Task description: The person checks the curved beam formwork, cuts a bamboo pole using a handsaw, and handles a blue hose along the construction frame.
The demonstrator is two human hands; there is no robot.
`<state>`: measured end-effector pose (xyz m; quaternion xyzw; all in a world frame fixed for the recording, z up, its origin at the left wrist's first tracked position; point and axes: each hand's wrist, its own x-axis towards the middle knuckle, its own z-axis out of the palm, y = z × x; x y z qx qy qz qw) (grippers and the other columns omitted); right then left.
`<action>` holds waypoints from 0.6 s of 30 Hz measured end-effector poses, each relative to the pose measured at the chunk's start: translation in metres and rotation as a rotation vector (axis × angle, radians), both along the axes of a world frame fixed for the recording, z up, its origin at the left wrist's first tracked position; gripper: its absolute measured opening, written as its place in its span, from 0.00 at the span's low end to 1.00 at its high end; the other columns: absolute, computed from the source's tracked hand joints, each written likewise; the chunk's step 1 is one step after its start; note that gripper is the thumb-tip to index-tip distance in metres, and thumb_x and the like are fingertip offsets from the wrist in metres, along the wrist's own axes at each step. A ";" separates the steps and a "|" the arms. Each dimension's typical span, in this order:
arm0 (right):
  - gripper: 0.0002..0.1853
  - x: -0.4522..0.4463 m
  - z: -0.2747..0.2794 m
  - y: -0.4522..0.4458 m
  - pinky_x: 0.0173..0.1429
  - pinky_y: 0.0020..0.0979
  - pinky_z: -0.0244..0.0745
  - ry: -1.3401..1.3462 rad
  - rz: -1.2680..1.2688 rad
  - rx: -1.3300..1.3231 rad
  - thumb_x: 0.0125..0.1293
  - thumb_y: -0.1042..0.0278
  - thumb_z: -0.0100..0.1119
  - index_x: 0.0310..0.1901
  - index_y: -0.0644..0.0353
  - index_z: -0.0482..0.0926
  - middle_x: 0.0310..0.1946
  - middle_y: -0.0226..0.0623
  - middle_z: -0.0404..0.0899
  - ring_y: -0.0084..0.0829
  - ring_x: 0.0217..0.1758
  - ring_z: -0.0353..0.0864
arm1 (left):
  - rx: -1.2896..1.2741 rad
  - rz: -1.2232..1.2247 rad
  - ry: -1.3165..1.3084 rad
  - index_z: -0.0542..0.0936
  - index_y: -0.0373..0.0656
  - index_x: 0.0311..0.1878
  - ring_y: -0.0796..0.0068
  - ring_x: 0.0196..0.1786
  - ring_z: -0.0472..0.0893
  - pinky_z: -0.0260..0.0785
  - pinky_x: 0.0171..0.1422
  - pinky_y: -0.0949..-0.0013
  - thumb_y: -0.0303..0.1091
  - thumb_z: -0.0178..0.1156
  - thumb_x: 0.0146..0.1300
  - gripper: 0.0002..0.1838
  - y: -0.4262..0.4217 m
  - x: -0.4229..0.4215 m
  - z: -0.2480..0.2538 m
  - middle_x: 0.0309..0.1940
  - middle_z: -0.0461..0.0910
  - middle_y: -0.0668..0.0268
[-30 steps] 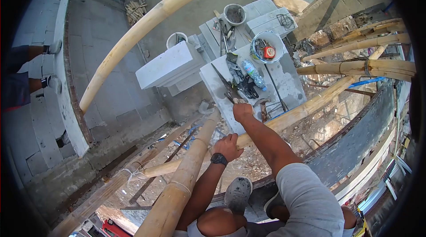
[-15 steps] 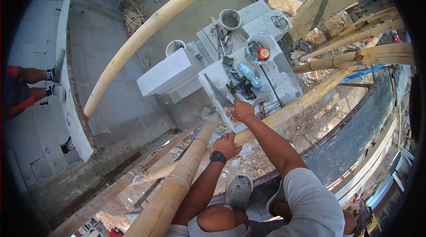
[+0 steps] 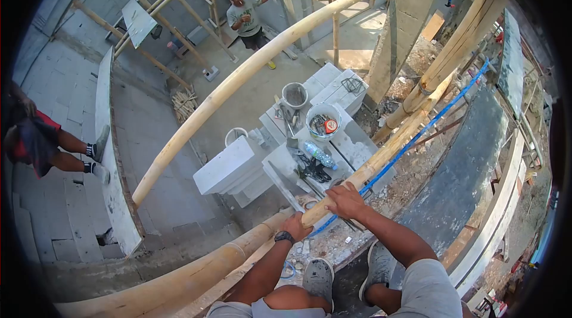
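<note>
My left hand [image 3: 295, 227], with a dark watch on its wrist, is wrapped round the near end of a bamboo pole [image 3: 381, 159]. A little further along, my right hand [image 3: 345, 200] grips the same pole from above. Just beyond the hands, pale blocks [image 3: 357, 142] carry black gloves [image 3: 314, 170], a plastic bottle [image 3: 320, 155] and a white bucket [image 3: 323, 121] with tools and a red tape measure in it. A blue hose [image 3: 411, 145] runs beside the pole.
A long curved bamboo pole [image 3: 238, 77] crosses in front; a thick one [image 3: 179, 279] lies at lower left. One person [image 3: 245, 17] stands at the back, another [image 3: 44, 139] at the left by a white board [image 3: 113, 157]. A dark panel [image 3: 453, 175] is at the right.
The view has tilted up, showing the person at the back. My right hand has moved from beside the tools on the blocks onto the bamboo pole. My left hand still holds the pole.
</note>
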<state>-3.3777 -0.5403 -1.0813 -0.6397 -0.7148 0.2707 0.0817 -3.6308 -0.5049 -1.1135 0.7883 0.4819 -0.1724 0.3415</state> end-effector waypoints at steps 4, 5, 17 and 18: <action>0.29 -0.011 -0.004 -0.023 0.76 0.58 0.51 -0.040 -0.015 0.089 0.64 0.46 0.61 0.59 0.57 0.76 0.61 0.39 0.73 0.37 0.71 0.66 | 0.072 -0.091 0.175 0.70 0.44 0.61 0.50 0.60 0.78 0.73 0.60 0.50 0.53 0.71 0.53 0.37 -0.008 0.001 0.004 0.60 0.73 0.47; 0.28 -0.016 -0.001 -0.023 0.75 0.58 0.53 -0.068 -0.033 0.071 0.64 0.46 0.61 0.58 0.57 0.77 0.61 0.38 0.74 0.37 0.71 0.67 | 0.121 -0.104 0.069 0.68 0.44 0.63 0.49 0.61 0.77 0.73 0.60 0.50 0.53 0.71 0.53 0.38 -0.007 0.000 0.016 0.62 0.72 0.47; 0.22 0.048 0.072 0.112 0.50 0.46 0.76 0.162 -0.204 -0.049 0.61 0.45 0.64 0.41 0.57 0.79 0.38 0.46 0.83 0.48 0.44 0.83 | -0.216 0.314 -0.460 0.67 0.36 0.69 0.64 0.51 0.83 0.76 0.55 0.63 0.54 0.68 0.63 0.40 -0.007 -0.035 0.163 0.54 0.79 0.56; 0.22 0.053 0.079 0.133 0.49 0.46 0.76 0.182 -0.224 0.014 0.60 0.44 0.65 0.40 0.58 0.79 0.37 0.46 0.83 0.48 0.44 0.83 | -0.224 0.273 -0.445 0.67 0.37 0.69 0.65 0.51 0.83 0.75 0.55 0.64 0.54 0.67 0.64 0.39 0.003 -0.027 0.173 0.54 0.80 0.56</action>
